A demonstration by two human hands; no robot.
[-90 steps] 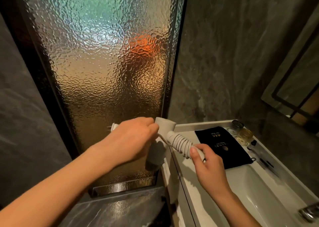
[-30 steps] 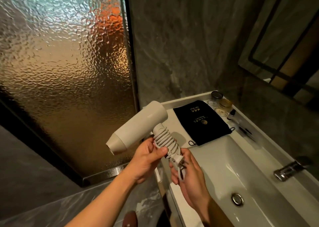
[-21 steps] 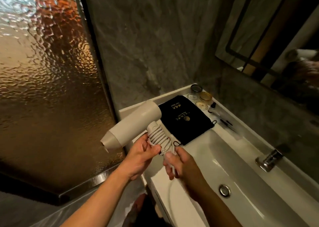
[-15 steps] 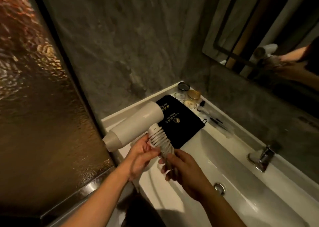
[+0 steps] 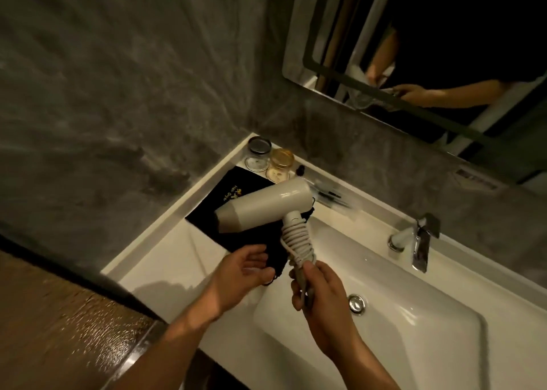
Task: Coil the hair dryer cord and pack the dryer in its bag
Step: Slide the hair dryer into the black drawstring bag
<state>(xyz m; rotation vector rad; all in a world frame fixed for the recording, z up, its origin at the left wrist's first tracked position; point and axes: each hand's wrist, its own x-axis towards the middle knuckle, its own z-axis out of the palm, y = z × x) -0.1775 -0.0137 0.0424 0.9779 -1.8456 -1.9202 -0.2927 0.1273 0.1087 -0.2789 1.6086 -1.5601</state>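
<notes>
The white hair dryer [image 5: 263,204] hangs over the counter, barrel pointing left, with its cord [image 5: 297,241] wound in tight turns around the handle. My right hand [image 5: 321,293] grips the bottom of the handle and the plug end. My left hand [image 5: 241,272] is off the dryer, fingers apart, palm turned toward the handle, just above the near corner of the black drawstring bag [image 5: 207,216]. The bag lies flat on the counter left of the basin, partly hidden behind the dryer.
A white basin [image 5: 414,330] with a drain lies below my right hand, a chrome tap [image 5: 418,243] at its right. Two small jars [image 5: 269,158] and small toiletries stand at the counter's back corner. Grey wall behind, mirror upper right, textured glass door lower left.
My left hand has let go of the dryer's handle and opened. The right hand now holds the dryer alone, over the bag. The view has swung right toward the basin.
</notes>
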